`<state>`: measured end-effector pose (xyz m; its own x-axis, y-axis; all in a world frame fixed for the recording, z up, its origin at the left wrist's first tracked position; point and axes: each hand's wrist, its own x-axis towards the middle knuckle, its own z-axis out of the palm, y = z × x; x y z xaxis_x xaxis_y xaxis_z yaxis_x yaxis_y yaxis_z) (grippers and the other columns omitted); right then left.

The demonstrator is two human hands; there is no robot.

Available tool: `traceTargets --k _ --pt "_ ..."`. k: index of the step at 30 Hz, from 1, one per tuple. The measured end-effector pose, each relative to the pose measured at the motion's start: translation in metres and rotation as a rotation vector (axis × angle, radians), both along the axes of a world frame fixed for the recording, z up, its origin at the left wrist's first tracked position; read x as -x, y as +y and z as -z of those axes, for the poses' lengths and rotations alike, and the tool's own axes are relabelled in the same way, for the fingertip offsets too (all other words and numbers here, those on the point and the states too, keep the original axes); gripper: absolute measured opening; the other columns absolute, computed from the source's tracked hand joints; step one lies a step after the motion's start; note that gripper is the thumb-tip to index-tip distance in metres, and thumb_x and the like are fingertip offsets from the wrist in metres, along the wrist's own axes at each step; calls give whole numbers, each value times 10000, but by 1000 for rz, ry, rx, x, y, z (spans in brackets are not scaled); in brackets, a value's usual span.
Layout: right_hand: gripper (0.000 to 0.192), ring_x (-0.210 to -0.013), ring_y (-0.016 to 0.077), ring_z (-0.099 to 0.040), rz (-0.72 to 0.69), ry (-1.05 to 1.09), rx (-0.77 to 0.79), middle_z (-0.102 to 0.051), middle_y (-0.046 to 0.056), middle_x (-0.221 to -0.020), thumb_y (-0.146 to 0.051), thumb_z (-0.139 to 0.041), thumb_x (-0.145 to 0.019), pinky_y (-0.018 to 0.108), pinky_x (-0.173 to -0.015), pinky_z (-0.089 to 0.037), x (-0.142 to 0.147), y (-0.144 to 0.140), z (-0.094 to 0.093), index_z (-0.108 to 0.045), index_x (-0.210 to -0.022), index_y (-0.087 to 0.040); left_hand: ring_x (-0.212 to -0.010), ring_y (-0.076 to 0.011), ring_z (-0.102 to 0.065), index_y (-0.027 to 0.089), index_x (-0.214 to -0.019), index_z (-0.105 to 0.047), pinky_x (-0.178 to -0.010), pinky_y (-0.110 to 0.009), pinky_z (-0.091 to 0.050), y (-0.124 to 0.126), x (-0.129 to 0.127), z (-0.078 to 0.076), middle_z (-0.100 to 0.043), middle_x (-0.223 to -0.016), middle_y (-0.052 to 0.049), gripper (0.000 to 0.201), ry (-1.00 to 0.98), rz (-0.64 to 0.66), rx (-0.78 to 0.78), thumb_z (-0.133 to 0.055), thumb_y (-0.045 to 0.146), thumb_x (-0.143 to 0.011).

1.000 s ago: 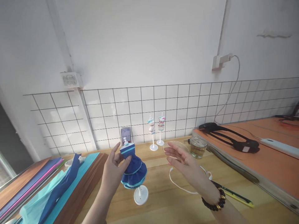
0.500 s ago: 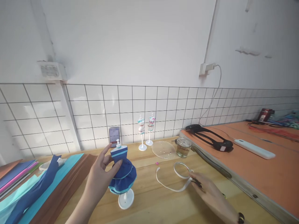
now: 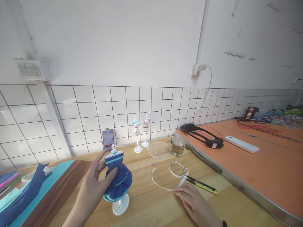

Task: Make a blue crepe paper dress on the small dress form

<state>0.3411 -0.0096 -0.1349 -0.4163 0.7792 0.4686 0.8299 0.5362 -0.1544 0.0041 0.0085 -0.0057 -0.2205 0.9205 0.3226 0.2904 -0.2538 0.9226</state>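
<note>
My left hand is closed around a small dress form in a blue ruffled dress with light-blue trim, thumb across its waist. The form stands on a round white base. My right hand lies low over the table, fingers together, fingertips at the lower bend of a strip of white tape. This strip curls left from a white tape roll. Just beyond my right fingers, thread snips with black blades and yellow handles lie on the wood.
Two small decorated dress forms stand near the tiled wall, beside a clear round disc and a lidded glass jar. A phone leans behind the doll dress. Folded fabrics cover the left. An orange-topped raised surface borders the right.
My right hand has let go of the snips, which now lie on the table, and has moved left to the tape strip. My left hand keeps its hold. The view has turned right.
</note>
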Motion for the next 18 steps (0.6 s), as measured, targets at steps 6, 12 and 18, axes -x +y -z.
traceTargets --k 6,12,18 --pt "274 -940 293 -607 320 -21 -96 -668 145 -1027 -116 -439 -854 463 -785 -485 -45 14 16 -613 -1063 -153 -1145 -310 -545 288 -1372 -348 -980 -516 -387 1 2 6 -678 -1079 -87 818 -11 22 -6 -662 538 -659" --pt "303 -758 227 -629 376 -61 -53 -680 94 -846 -67 -393 -862 347 -669 -499 -61 3 13 -650 -968 -187 -1233 -353 -456 320 -1413 -253 -1001 -561 -346 6 6 20 -551 -1291 -107 909 73 21 22 -704 502 -645" --pt "381 -790 219 -611 291 -120 -24 -665 95 -890 40 -384 -790 341 -713 -487 -54 -15 7 -647 -979 -162 -1283 -375 -374 331 -1440 -105 -994 -599 -335 1 19 33 -354 -1448 -112 915 137 -115 -191 -647 477 -717"
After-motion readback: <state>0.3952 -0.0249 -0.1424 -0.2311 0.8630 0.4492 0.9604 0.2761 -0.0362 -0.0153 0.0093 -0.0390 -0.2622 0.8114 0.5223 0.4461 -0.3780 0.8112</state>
